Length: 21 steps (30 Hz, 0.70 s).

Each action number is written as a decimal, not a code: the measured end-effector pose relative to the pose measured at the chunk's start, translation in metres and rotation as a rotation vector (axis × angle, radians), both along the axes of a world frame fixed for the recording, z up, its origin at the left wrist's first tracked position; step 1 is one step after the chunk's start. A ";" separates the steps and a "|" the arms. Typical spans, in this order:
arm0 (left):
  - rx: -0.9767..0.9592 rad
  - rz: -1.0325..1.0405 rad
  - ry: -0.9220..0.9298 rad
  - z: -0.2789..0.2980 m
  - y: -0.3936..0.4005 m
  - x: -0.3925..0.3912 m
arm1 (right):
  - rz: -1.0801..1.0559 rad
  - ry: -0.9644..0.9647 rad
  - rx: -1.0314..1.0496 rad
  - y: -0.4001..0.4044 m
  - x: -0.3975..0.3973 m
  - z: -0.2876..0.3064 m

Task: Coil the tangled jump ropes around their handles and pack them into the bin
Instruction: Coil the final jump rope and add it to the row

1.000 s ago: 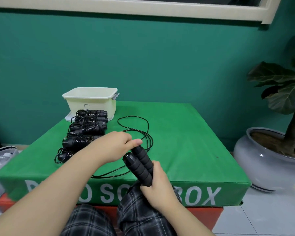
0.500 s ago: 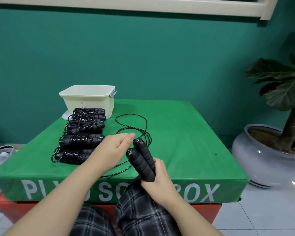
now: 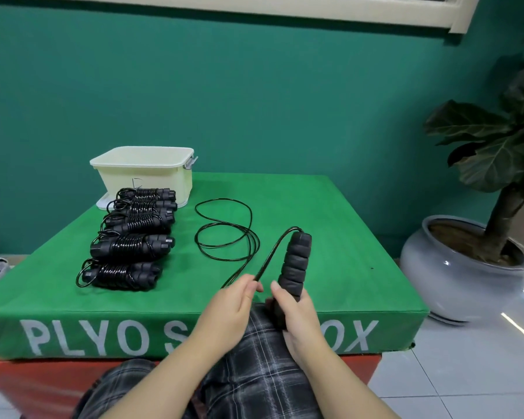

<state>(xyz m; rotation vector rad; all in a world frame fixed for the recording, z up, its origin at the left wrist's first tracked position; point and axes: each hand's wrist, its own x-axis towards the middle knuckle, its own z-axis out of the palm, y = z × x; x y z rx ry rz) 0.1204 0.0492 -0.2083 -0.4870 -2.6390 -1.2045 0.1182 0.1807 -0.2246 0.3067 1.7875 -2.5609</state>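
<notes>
— Grip? Right hand (image 3: 297,316) wrapped round the lower part of the black foam handles (image 3: 295,261), held together and tilted up over the near edge of the green box (image 3: 330,237); left hand (image 3: 229,313) pinching the black cord (image 3: 273,258) between thumb and fingertips, just beside the right thumb.

— And the cord itself?

— Leaving the top of the handles, bending down to the left hand's pinch; beyond that, trailing in loose loops (image 3: 224,228) on the middle of the box top, not yet wound.

— Finished ropes?

— Five coiled bundles (image 3: 133,225) in a row along the left side of the box top, running from near the front edge toward the far left corner; cord wound round paired handles on each; all still outside the bin.

— Bin?

— Cream plastic bin (image 3: 146,170) at the far left corner, open at the top, touching or nearly touching the farthest bundle; inside not visible; a flat white piece, perhaps a lid (image 3: 102,203), showing under its left side.

— Anything else?

— Checked trousers (image 3: 254,373) below the hands; potted plant (image 3: 466,267) on the tiled floor, off the right edge.
</notes>
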 end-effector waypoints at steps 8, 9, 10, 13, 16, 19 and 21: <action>-0.381 0.061 -0.010 -0.013 0.019 0.011 | -0.039 -0.005 -0.042 -0.001 0.002 -0.006; -0.424 0.046 0.005 -0.012 0.021 0.013 | -0.042 -0.007 -0.035 -0.001 0.002 -0.006; -0.464 0.032 0.017 -0.012 0.021 0.012 | -0.050 -0.006 -0.028 0.000 0.002 -0.007; -0.548 -0.001 0.039 -0.013 0.019 0.012 | -0.075 -0.001 0.022 -0.001 0.003 -0.005; -0.590 -0.034 0.053 -0.012 0.018 0.012 | -0.108 0.009 0.077 -0.001 0.004 -0.003; -0.571 -0.068 0.046 -0.015 0.013 0.009 | -0.110 0.025 0.122 -0.001 0.004 -0.003; -0.552 -0.090 0.059 -0.018 0.010 0.008 | -0.105 0.040 0.143 0.000 0.005 -0.002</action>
